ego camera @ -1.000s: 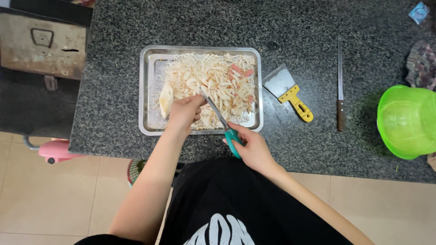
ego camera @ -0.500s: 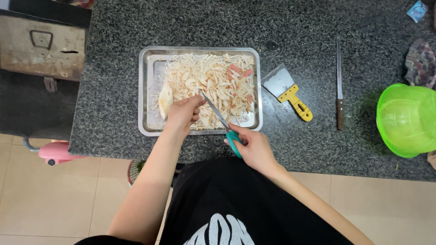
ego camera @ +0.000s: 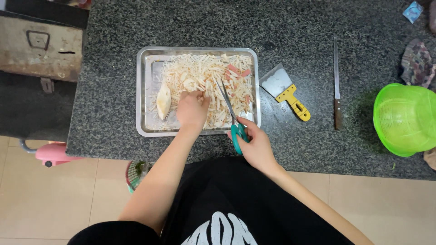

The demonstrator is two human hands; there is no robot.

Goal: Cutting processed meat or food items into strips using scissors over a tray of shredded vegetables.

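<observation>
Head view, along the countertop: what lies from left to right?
Metal tray → left hand → scissors in the right hand → yellow-handled scraper → knife → green bowl.

Pretty even, soft daylight-ish lighting here, nothing harsh. The dark speckled bench [ego camera: 113, 90] soaks up most of it, so shadows are faint, just a soft one under the green basket [ego camera: 404, 120] on its left side. The metal tray [ego camera: 144, 100] picks up a mild sheen on its bare bottom and rim, no blown-out glare. Focus is sharp across the middle; the shreds look crisp. Edges bend a little from the wide lens, and the floor looks slightly washed out.
</observation>
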